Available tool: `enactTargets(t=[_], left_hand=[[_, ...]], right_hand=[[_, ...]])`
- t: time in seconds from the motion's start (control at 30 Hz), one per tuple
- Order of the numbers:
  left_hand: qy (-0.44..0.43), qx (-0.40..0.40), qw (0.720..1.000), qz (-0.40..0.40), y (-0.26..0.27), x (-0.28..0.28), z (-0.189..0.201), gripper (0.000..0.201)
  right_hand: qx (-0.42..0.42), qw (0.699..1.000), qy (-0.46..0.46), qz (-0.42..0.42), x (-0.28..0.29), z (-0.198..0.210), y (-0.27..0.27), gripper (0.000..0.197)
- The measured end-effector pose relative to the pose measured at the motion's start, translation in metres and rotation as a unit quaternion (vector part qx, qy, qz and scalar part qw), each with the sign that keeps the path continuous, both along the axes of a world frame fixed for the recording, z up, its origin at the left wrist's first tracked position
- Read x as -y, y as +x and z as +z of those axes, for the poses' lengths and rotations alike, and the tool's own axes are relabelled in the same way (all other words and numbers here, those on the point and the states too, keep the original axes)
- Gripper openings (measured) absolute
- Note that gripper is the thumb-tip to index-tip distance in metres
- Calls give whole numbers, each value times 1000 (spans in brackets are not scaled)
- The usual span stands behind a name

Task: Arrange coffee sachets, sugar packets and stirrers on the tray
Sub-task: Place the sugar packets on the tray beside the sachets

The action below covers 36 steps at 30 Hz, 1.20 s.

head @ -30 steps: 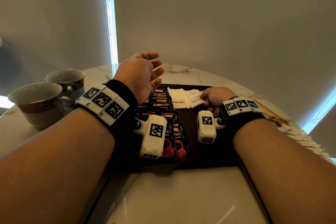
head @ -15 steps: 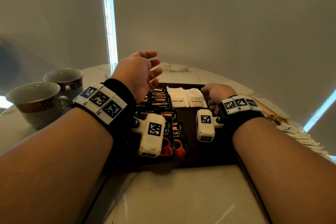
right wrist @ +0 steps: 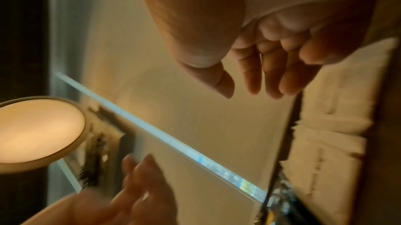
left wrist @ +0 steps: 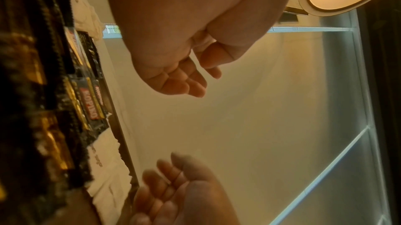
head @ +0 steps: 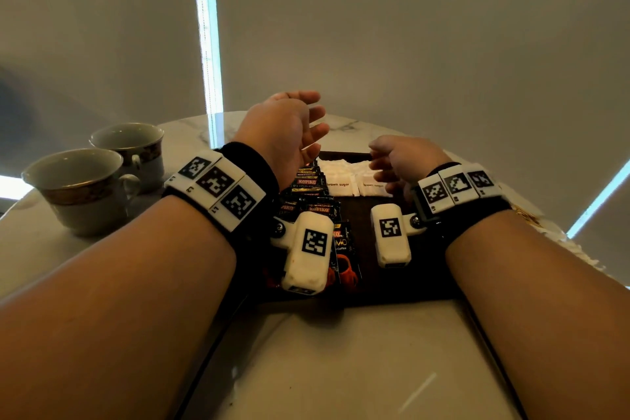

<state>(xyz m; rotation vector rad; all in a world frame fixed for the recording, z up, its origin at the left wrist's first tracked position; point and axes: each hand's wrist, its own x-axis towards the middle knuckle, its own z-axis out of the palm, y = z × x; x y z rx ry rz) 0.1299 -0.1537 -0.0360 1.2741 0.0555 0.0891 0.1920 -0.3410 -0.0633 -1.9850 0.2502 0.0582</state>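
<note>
Both hands (head: 283,133) (head: 402,160) empty, relaxed, over KOPIKO sachets (head: 308,182) & "brown sugar" pkts (head: 339,177).

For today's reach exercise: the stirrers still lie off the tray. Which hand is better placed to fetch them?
Probably the right hand: it hovers empty over the tray's right half, and the stirrers lie just beyond that edge. The left hand is over the coffee sachets.

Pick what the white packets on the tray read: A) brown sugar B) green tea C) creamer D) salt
A: in the head view the white packets at the far end of the tray carry the printed words "brown sugar", beside the dark Kopiko coffee sachets; both hands hover above them, holding nothing.
</note>
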Motion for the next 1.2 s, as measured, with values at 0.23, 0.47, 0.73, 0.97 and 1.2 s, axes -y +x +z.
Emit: enactTargets(t=[0.23, 0.47, 0.73, 0.97, 1.2], left_hand=[[-30, 5, 999, -36, -14, 12, 14, 39], [-30, 4, 996, -79, -29, 30, 11, 33], [-13, 11, 995, -95, -38, 42, 8, 30], [-9, 14, 994, -106, -43, 42, 8, 33], [-6, 14, 994, -108, -41, 43, 8, 32]], right_hand=[[42, 987, -150, 49, 9, 45, -36, 26], [-23, 894, -443, 65, 100, 50, -78, 8], [-146, 807, -569, 61, 155, 50, -122, 55], [-249, 791, -558, 48, 151, 27, -135, 89], [-245, 789, -562, 31, 147, 22, -134, 90]])
